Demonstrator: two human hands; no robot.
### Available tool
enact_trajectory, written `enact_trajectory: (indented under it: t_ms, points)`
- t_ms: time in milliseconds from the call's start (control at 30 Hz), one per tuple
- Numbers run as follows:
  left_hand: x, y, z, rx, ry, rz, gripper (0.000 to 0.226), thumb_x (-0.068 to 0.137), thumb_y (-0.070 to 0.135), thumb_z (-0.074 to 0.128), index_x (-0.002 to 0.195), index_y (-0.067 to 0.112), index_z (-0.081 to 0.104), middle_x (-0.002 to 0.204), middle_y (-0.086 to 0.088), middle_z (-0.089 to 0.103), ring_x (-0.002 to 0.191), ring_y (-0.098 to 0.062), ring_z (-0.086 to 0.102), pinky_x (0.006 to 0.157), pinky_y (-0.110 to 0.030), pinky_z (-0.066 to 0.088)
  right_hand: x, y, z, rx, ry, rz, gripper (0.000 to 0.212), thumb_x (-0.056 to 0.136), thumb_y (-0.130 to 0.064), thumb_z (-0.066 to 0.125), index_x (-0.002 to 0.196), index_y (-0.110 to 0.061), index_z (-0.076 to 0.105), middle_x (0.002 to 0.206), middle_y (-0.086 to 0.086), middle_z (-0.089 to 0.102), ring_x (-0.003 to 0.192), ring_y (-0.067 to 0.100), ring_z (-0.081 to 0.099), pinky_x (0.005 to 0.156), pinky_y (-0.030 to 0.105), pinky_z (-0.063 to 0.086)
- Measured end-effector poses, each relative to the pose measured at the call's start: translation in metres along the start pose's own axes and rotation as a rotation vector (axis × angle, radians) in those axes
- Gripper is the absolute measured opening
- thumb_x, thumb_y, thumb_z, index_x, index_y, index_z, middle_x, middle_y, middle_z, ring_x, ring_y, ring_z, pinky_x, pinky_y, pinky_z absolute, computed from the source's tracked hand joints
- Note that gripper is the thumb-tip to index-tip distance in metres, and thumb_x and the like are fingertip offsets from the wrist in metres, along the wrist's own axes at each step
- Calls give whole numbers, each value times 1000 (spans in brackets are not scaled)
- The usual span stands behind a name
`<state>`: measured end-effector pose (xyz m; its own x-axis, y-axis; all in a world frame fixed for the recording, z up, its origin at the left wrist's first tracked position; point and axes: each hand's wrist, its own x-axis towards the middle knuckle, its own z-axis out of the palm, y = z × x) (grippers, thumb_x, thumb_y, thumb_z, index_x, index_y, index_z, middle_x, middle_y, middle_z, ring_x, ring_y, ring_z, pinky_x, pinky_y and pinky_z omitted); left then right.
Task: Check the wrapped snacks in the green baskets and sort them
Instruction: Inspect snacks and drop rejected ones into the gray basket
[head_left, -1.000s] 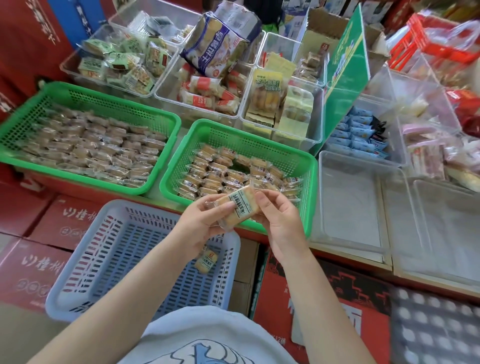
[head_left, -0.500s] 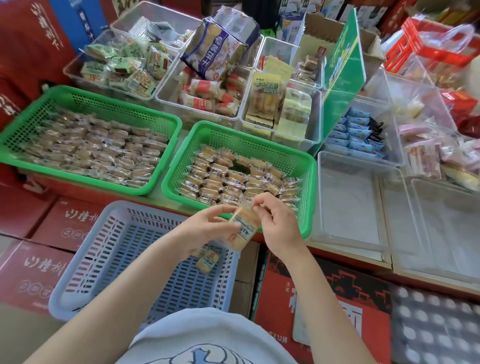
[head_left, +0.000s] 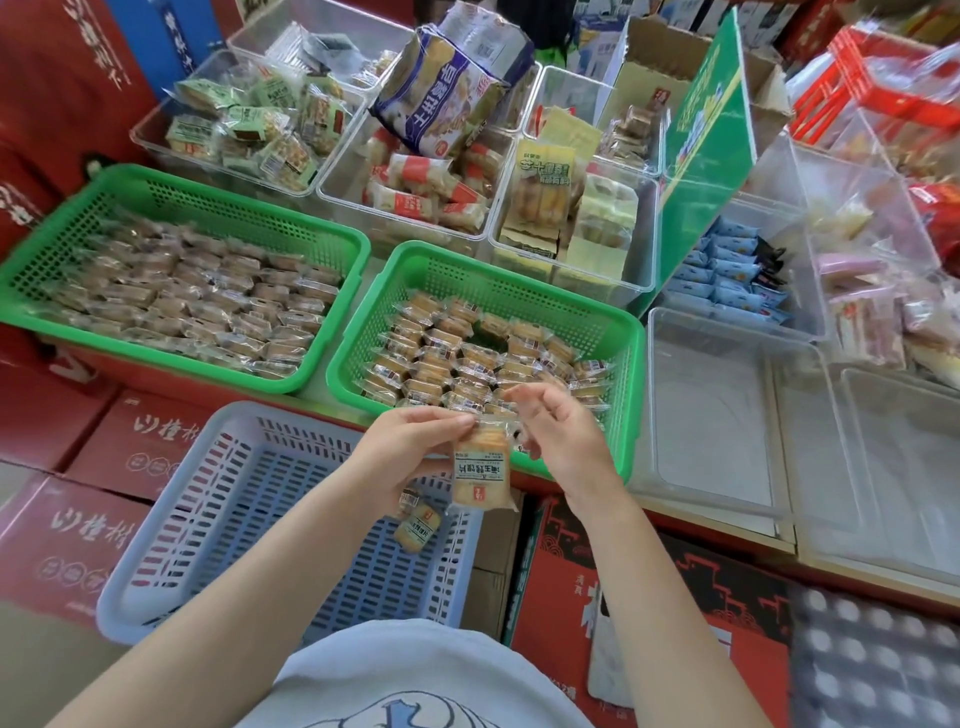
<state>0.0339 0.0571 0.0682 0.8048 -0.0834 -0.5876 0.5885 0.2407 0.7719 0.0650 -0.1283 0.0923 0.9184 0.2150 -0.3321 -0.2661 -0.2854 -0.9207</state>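
Note:
A wrapped snack (head_left: 480, 470) hangs upright from my left hand (head_left: 410, 454), which pinches its top edge above the blue basket (head_left: 218, 525). My right hand (head_left: 558, 436) is just right of the snack, fingers loosely curled and off it. One wrapped snack (head_left: 418, 527) lies inside the blue basket. Behind my hands stands the right green basket (head_left: 597, 317) with several wrapped snacks in rows. The left green basket (head_left: 208, 202) holds several more.
Clear plastic bins (head_left: 711, 405) sit to the right of the green baskets. More clear bins with packaged snacks line the back, beside a green sign board (head_left: 706, 150). Red cartons (head_left: 140, 441) are stacked below the shelf edge.
The snack has turned from lying across both hands to hanging upright from my left hand. My right hand has let go of it and drawn slightly aside.

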Motion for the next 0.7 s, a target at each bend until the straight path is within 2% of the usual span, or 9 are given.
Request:
enact_trajectory:
  t_ms: [100,133,200,300,400,467,533,600,700]
  points:
    - [10,6,-1,14,29,35,15,91,20,71,97,8,77,94,-12,78,84,-21,74,74,-31,59,10,-1,-4,-269,-150,33,28,81,-52,75,103,-38,64,109,-13,64,91,7,58,76,20,46]
    - [14,7,-1,39,46,60,15,91,23,72,95,10,79,94,-11,78,84,-21,73,74,-32,59,15,-1,-5,-333,-171,46,34,80,-50,78,108,-41,61,116,-17,61,100,5,56,81,21,44]
    - [25,10,0,109,89,109,16,92,28,71,93,15,80,92,-9,78,86,-22,72,77,-34,59,25,-2,-4,-405,-183,64,51,81,-45,80,126,-34,60,121,-17,57,112,5,52,84,17,40]
    - [50,17,-2,221,154,150,32,101,39,56,101,18,79,93,-3,79,89,-21,74,80,-35,59,45,-4,-5,-462,-137,74,55,83,-40,80,131,-23,61,116,-11,58,108,10,55,79,19,41]
    - [82,18,-12,342,221,194,33,107,36,46,126,23,69,106,3,76,97,-21,72,85,-47,60,71,-2,-9,-449,-35,46,26,86,-31,78,107,-26,63,99,-10,63,84,9,59,67,18,45]
    - [102,11,-22,529,245,204,35,107,33,47,138,26,59,121,10,68,105,-19,68,87,-44,58,92,2,-13,-434,54,21,21,87,-23,75,99,-23,58,93,-7,62,78,9,58,60,18,43]
    - [122,4,-29,770,224,202,42,106,34,47,146,23,51,137,11,58,122,-15,58,101,-39,51,114,8,-14,-445,145,5,22,87,-20,72,102,-20,55,93,-3,61,78,10,57,59,18,41]
    - [138,-2,-31,950,173,205,49,104,34,49,151,22,45,153,4,47,142,-17,42,118,-44,36,138,17,-11,-454,209,-23,22,88,-19,71,105,-19,56,95,-2,63,81,10,59,60,17,39]
    - [155,-4,-29,1124,135,174,57,105,33,49,158,23,31,166,2,23,154,-18,16,126,-41,14,172,36,-3,-512,262,-80,21,90,-18,71,107,-20,60,97,-5,66,85,11,62,65,18,44]
